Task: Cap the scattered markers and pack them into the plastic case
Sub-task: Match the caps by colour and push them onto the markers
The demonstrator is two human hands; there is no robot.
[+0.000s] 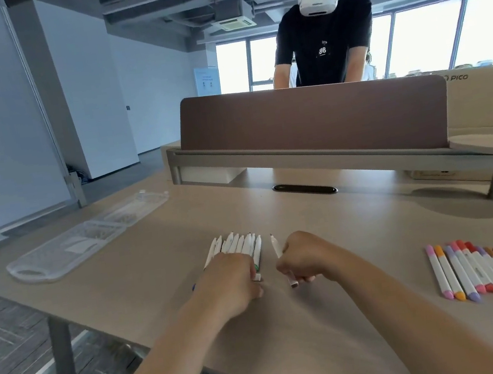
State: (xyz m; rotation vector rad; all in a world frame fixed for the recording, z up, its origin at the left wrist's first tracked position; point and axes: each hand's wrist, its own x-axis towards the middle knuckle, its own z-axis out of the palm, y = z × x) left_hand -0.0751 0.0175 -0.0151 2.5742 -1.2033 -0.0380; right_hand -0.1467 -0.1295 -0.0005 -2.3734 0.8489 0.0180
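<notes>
Pale wood desk in an open office, with a brown divider panel along its far edge, carries everything. At the grip, the right hand is curled in a fist round a single slim white marker, just right of the bundle of white uncapped markers. That marker's long axis runs away from the person, parallel to the bundle's, with a bare dark nib at the far end and a darker butt poking out below the fist. The left hand is curled over the bundle's near ends and holds it on the desk; whether the thumb goes underneath is hidden. The two grips sit side by side, nearly touching, and the right one has the loose marker. Well left of the bundle and further off lies the clear plastic case, open with its lid flat; the left hand is nearer to it. Well right of the bundle and closer to the person lies a row of capped pastel markers, cut off by the frame edge. No loose caps are plain to see. A small blue bit just left of the bundle's near end, by the left wrist, is too small to name.
</notes>
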